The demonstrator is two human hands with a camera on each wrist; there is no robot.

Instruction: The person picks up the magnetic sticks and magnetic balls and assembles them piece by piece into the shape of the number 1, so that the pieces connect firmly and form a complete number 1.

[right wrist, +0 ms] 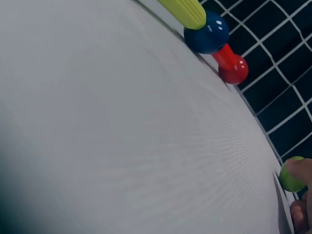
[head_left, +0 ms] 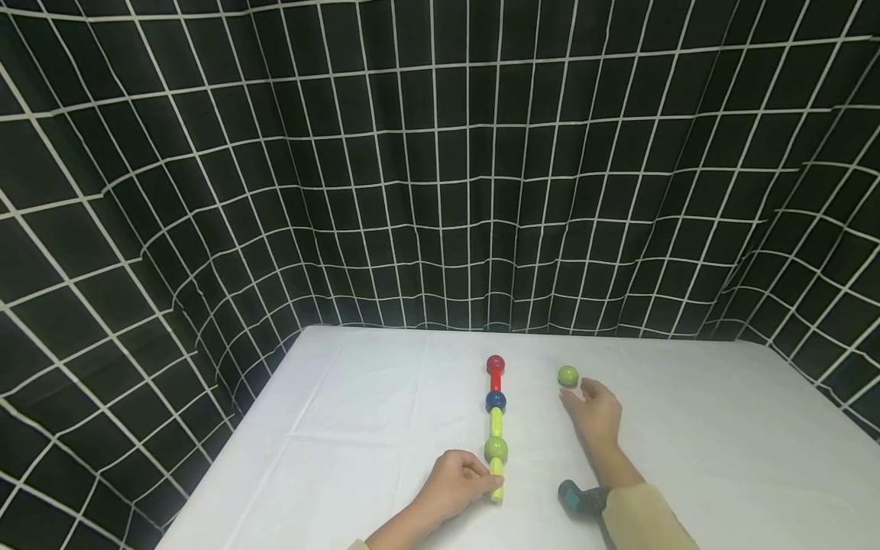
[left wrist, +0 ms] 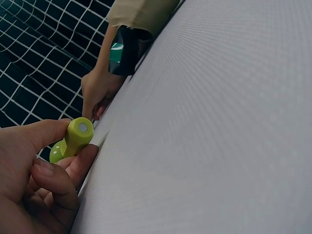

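Observation:
A straight chain of toy building balls and rods lies on the white table. From its far end come a red ball [head_left: 496,364], a red rod [head_left: 496,380], a blue ball [head_left: 496,401], a yellow-green rod [head_left: 496,422], a green ball [head_left: 496,449] and a second yellow-green rod [head_left: 497,489]. My left hand [head_left: 454,485] pinches that nearest rod between thumb and fingers; its end shows a round silvery disc [left wrist: 83,127] in the left wrist view. Right of the chain, my right hand [head_left: 596,412] reaches to a loose green ball [head_left: 567,376], thumb and fingers spread at its near side. Whether they touch it I cannot tell.
A white cloth [head_left: 344,428] covers the table. Black curtains with a white grid [head_left: 454,191] rise behind its far edge and along both sides. A dark device with a teal patch [head_left: 577,498] is at my right wrist, low over the table.

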